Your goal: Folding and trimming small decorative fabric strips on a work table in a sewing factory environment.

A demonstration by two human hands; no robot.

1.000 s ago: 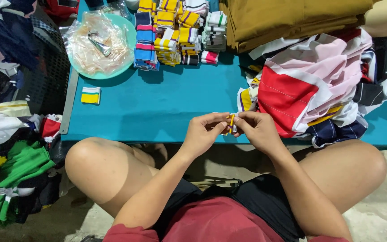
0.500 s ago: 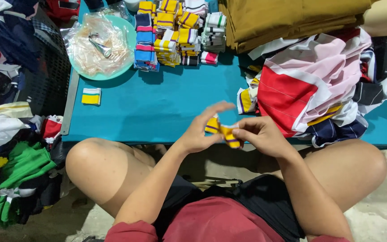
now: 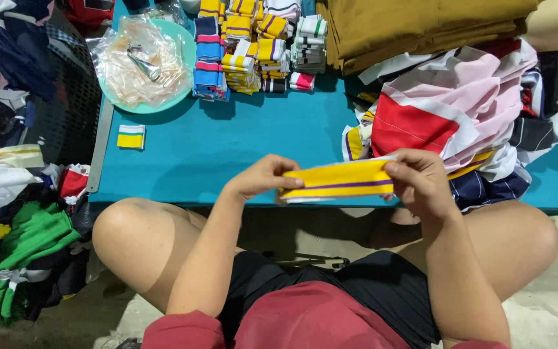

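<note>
A yellow ribbed band (image 3: 337, 181) with a thin purple stripe and a white lower edge is stretched flat between both hands, held in the air just over the near edge of the teal counter (image 3: 227, 155). The left hand (image 3: 263, 176) pinches the band's left end, thumb on top and fingers closed under it; the right hand (image 3: 418, 178) is clamped on the right end, fingers curled over the upper edge. The band runs almost level, slightly higher at the right.

On the far side of the counter, stacks of folded striped bands (image 3: 247, 45) stand in rows: blue with pink, yellow with purple, white with green and white with red. To their left a round teal bowl (image 3: 185, 48) holds a crumpled clear plastic bag (image 3: 137, 68) with a small metal clip lying on it. One small folded piece (image 3: 131, 136), yellow with white edges, lies alone near the left edge of the counter, beside a long metal ruler (image 3: 100, 145) laid along that edge. At the far right lies a pile of mustard-brown cloth (image 3: 421, 26), and nearer, a heap of red, pink and white garments (image 3: 460, 110). Left of the counter, green, navy and red clothes (image 3: 27, 239) lie heaped on the floor.
</note>
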